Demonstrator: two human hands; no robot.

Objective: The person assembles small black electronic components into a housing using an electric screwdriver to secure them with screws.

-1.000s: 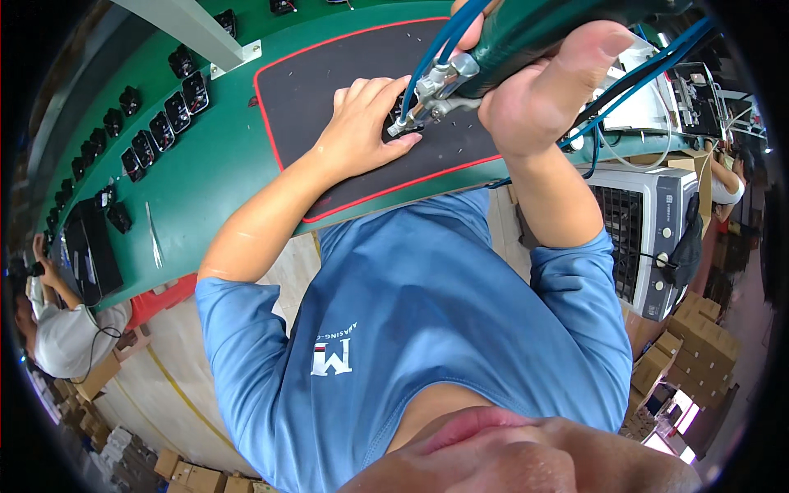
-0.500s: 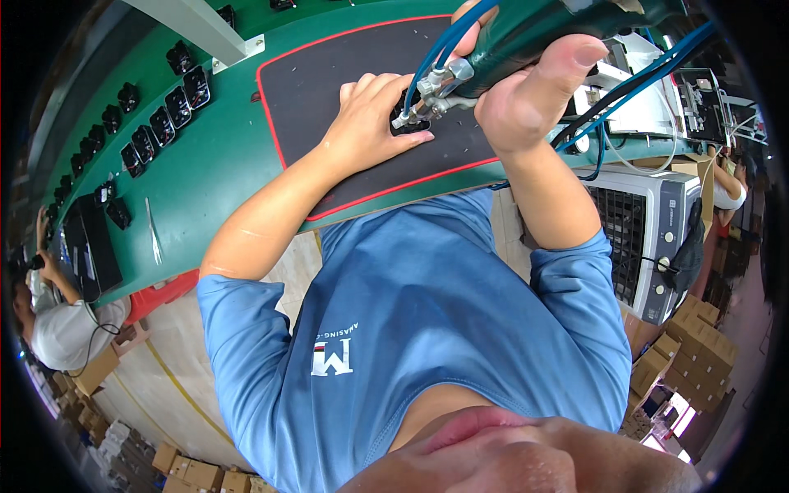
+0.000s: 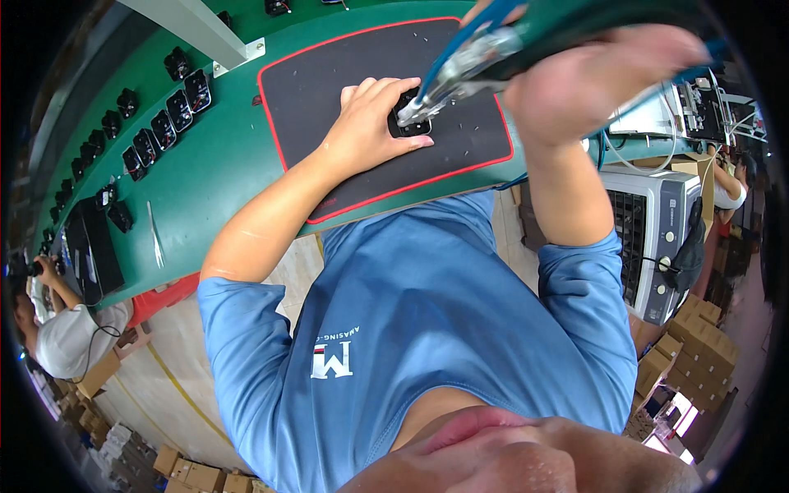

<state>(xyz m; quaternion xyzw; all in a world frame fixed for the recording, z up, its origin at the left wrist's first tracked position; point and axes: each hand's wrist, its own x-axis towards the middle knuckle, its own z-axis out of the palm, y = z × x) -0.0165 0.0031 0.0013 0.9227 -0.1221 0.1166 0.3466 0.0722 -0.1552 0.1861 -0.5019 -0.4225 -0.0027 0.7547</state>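
Note:
My left hand (image 3: pixel 370 119) curls around a small black square housing (image 3: pixel 417 128) on the dark mat, thumb along its near side and fingers along its far side. In my right hand (image 3: pixel 567 94), blurred by motion, is a dark green power screwdriver (image 3: pixel 588 33) with a metal nose and blue hoses. The tool leans to the right. Its tip overlaps the housing in view; whether they touch, I cannot tell. My right fingers are mostly hidden behind the tool.
Small loose bits lie on the red-edged mat (image 3: pixel 329 74). Leftward on the green bench are tweezers (image 3: pixel 154 234), a black box (image 3: pixel 92 251) and several black-framed units (image 3: pixel 181 111). A metal post (image 3: pixel 193 29) rises at the back. An air cooler (image 3: pixel 649 238) stands right; a co-worker (image 3: pixel 74 341) sits left.
My right hand has moved rightward with the screwdriver, which now leans over further and is blurred. More of the housing's top shows. My left hand has stayed in place on the housing.

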